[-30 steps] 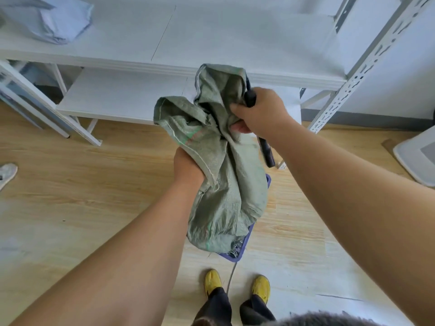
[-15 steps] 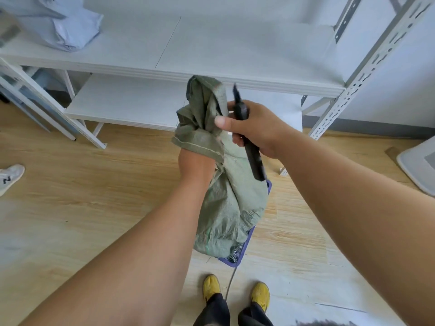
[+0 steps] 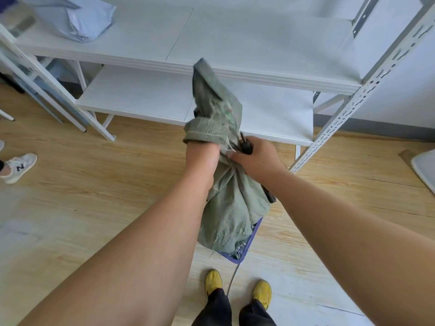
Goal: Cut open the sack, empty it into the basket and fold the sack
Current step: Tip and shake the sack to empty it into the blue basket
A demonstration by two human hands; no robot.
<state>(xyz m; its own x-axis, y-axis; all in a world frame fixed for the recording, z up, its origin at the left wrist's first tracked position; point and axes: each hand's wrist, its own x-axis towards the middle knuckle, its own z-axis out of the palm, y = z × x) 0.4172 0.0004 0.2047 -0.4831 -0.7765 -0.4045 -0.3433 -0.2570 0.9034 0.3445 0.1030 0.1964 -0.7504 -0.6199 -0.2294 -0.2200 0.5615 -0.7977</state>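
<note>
Above the basket [image 3: 244, 251], whose purple rim shows on the wooden floor [image 3: 94, 184] near our yellow shoes [image 3: 213, 280], we hold the sack [image 3: 231, 203] up in the air. Our left hand [image 3: 202, 158] clutches its neck from the side away from us; the fingers are tucked behind the cloth, so we cannot tell exactly how they curl, though the top of the sack flops over that hand in a rolled cuff with loose threads. Our right hand [image 3: 257, 158] is just right of the left, fingers curled round a black cutting tool [image 3: 246, 145] whose dark tip pokes up against the sack's neck and whose other end shows below the wrist. The fingertips of that hand also press into the bunched cloth.

The sack is dull green woven plastic, coarse, crumpled and frayed at the upper edge. Its lower part hangs down into the basket, where something silvery shows. Beyond the basket stands a white metal rack [image 3: 235, 74] with flat pale boards and slotted uprights; a pale blue bundle [image 3: 87, 22] lies on its upper board.
</note>
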